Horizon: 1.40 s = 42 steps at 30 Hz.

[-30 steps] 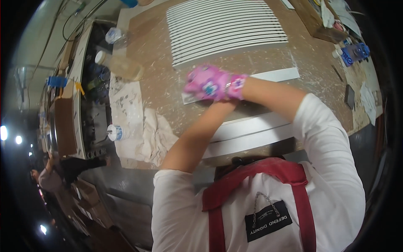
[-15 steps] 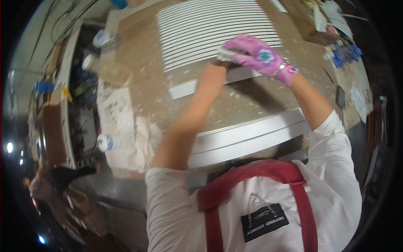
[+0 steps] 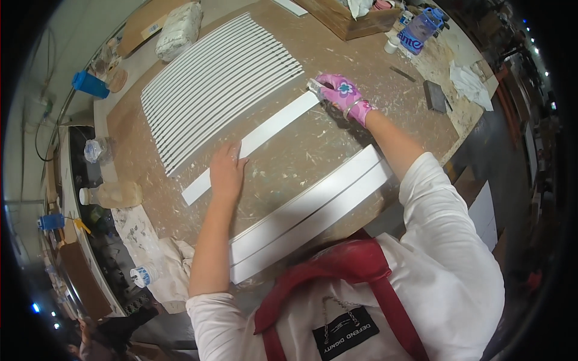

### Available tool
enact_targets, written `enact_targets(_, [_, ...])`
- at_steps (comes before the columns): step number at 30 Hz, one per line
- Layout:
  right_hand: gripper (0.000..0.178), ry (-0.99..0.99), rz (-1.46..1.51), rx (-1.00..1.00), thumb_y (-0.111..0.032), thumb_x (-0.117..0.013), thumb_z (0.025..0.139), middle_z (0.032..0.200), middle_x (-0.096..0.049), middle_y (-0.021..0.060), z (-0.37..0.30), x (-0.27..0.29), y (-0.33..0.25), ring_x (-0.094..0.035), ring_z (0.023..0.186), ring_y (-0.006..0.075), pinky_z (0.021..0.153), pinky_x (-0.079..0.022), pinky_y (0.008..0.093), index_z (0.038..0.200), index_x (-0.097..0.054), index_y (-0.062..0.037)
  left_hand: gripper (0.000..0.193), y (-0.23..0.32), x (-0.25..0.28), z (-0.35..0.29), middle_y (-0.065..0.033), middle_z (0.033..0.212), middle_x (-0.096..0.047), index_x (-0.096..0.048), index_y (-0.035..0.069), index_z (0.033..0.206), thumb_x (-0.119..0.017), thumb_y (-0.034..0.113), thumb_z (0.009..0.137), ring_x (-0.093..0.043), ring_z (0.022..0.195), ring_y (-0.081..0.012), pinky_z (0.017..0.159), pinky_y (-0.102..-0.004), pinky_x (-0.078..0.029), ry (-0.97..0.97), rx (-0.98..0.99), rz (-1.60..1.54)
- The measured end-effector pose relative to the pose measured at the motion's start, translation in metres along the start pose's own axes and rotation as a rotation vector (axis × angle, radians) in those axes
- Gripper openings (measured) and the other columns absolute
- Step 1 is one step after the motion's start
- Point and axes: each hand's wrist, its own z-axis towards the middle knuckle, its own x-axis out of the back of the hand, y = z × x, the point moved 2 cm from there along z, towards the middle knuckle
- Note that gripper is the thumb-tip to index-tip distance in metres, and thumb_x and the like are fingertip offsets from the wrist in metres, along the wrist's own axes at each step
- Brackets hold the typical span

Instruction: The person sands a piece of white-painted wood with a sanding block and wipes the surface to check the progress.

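Note:
A long white strip (image 3: 278,123) lies slantwise across the paint-flecked brown worktable (image 3: 289,162). My bare left hand (image 3: 227,170) rests on it toward its near left part, fingers laid down and a little apart. At the strip's far right end is my right hand (image 3: 342,95), in a pink flowered glove. Its fingers are closed round a small whitish pad (image 3: 314,86), whose exact kind I cannot make out, and the pad meets the strip's end. Beyond the strip, many thin white slats (image 3: 223,90) lie side by side with dark lines between them.
Two broad white boards (image 3: 313,207) lie along the near table edge. A wooden box (image 3: 355,23), a blue-capped bottle (image 3: 421,29) and a dark block (image 3: 435,96) stand at the right. A cloudy plastic bottle (image 3: 117,195), a blue cup (image 3: 91,84) and a wrapped white bundle (image 3: 179,31) are leftward.
My hands have moved apart: the left slid down the strip to the left and flattened, the right went to the strip's far end with the pad. The view has turned.

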Motion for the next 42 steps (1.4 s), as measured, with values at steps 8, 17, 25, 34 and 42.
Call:
enact_targets(8, [0.040, -0.486, -0.129, 0.009, -0.031, -0.053, 0.086, 0.108, -0.060, 0.0143, -0.027, 0.061, -0.051, -0.056, 0.100, 0.0266, 0.089, -0.044, 0.0346, 0.114, -0.059, -0.0026, 0.041, -0.014, -0.008, -0.007, -0.0159, 0.110, -0.058, -0.060, 0.004, 0.113, -0.069, 0.020, 0.077, -0.055, 0.099, -0.0356, 0.085, -0.0414, -0.045, -0.104, 0.031, 0.030])
enact_targets(17, [0.021, -0.664, -0.103, 1.060, -0.026, -0.058, 0.081, 0.096, -0.060, 0.0097, -0.027, -0.172, -0.296, -0.058, 0.096, 0.0302, 0.081, -0.049, 0.0395, 0.097, -0.061, -0.0132, 0.034, -0.034, -0.070, -0.032, -0.0153, 0.121, -0.053, -0.056, 0.007, 0.112, -0.053, 0.028, 0.086, -0.047, 0.114, -0.0342, 0.095, -0.0448, -0.040, 0.271, 0.185, -0.890])
enact_targets(25, [0.014, -0.565, -0.578, 1.272, -0.023, -0.059, 0.081, 0.077, -0.063, 0.0071, 0.001, -0.228, -0.330, -0.063, 0.073, 0.0254, 0.066, -0.052, 0.0344, 0.083, -0.065, -0.0103, 0.030, -0.008, -0.053, -0.026, -0.0172, 0.115, -0.054, -0.055, 0.007, 0.112, -0.055, 0.023, 0.087, -0.050, 0.108, -0.0345, 0.094, -0.0431, -0.039, 0.128, 0.108, -0.506])
enact_targets(34, [0.040, -0.162, -0.010, 0.939, -0.016, -0.060, 0.081, 0.107, -0.059, 0.0141, 0.006, -0.006, -0.202, -0.058, 0.099, 0.0304, 0.085, -0.049, 0.0361, 0.120, -0.056, -0.0082, 0.040, -0.021, -0.029, -0.020, -0.0184, 0.110, -0.057, -0.058, 0.004, 0.112, -0.067, 0.021, 0.077, -0.055, 0.100, -0.0371, 0.085, -0.0417, -0.045, -0.023, -0.048, -0.006])
enact_targets(42, [0.034, 0.255, 0.594, -0.114, -0.015, -0.062, 0.086, 0.116, -0.061, 0.0072, -0.091, 0.135, 0.003, -0.059, 0.099, 0.0133, 0.083, -0.050, 0.0252, 0.118, -0.059, -0.0029, 0.042, 0.071, 0.070, -0.059, -0.0167, 0.105, -0.058, -0.056, 0.000, 0.111, -0.071, 0.008, 0.072, -0.058, 0.097, -0.0308, 0.086, -0.0349, -0.045, -0.201, 0.006, -0.310])
